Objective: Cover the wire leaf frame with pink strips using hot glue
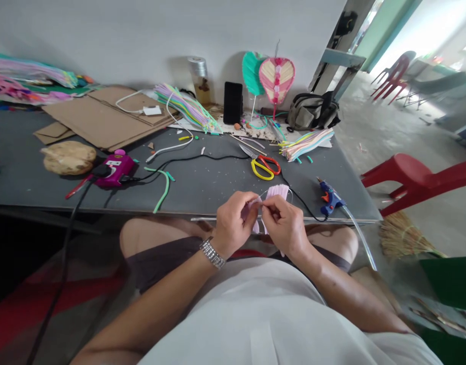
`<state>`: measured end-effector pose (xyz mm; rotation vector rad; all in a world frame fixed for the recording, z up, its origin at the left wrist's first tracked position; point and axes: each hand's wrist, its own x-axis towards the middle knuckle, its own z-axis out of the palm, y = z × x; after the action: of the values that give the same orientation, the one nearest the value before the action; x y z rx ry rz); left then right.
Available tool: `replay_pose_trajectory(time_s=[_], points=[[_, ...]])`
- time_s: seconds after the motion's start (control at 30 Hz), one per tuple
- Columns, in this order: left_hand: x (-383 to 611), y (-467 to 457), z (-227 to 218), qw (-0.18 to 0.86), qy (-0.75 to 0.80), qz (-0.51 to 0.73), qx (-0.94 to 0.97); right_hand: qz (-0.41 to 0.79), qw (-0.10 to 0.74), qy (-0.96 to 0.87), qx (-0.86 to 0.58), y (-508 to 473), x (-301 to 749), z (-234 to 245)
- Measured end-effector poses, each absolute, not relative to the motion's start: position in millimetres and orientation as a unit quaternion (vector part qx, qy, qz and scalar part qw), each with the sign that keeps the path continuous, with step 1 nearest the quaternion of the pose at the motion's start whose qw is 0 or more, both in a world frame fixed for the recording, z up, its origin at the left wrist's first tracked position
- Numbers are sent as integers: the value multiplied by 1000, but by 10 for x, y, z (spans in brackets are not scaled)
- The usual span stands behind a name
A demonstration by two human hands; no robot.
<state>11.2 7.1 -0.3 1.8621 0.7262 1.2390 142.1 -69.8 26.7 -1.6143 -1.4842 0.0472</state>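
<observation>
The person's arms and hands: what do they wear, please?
Both forearms are bare, with no sleeves or gloves. The left hand has a silver metal link watch band on its wrist. The right hand and its wrist wear nothing; I see no rings.

The bench has a dark grey, matt top, dusted with pale scraps. The pink straw piece pinched in the left hand and right hand looks like thin, smooth plastic. A shiny metal watch band sits on the left wrist. The scissors have glossy yellow and red plastic handles and metal blades. The glue gun is blue plastic. At the bench's far left lie matt brown cardboard sheets.
</observation>
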Motion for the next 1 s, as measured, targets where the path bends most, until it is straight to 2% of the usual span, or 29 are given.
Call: replay_pose_trajectory(time_s=[0.13, 0.37, 0.77, 1.0], points=[[98, 79, 1, 344, 260, 484, 761, 47, 474, -580, -661, -700, 1398, 263], [128, 63, 44, 389, 293, 496, 719, 47, 469, -586, -659, -698, 1387, 215], [215, 98, 45, 510, 345, 462, 638, -41, 386, -614, -687, -695, 1404, 119], [271, 183, 63, 605, 340, 474, 542, -35, 386, -641, -663, -748, 1429, 281]])
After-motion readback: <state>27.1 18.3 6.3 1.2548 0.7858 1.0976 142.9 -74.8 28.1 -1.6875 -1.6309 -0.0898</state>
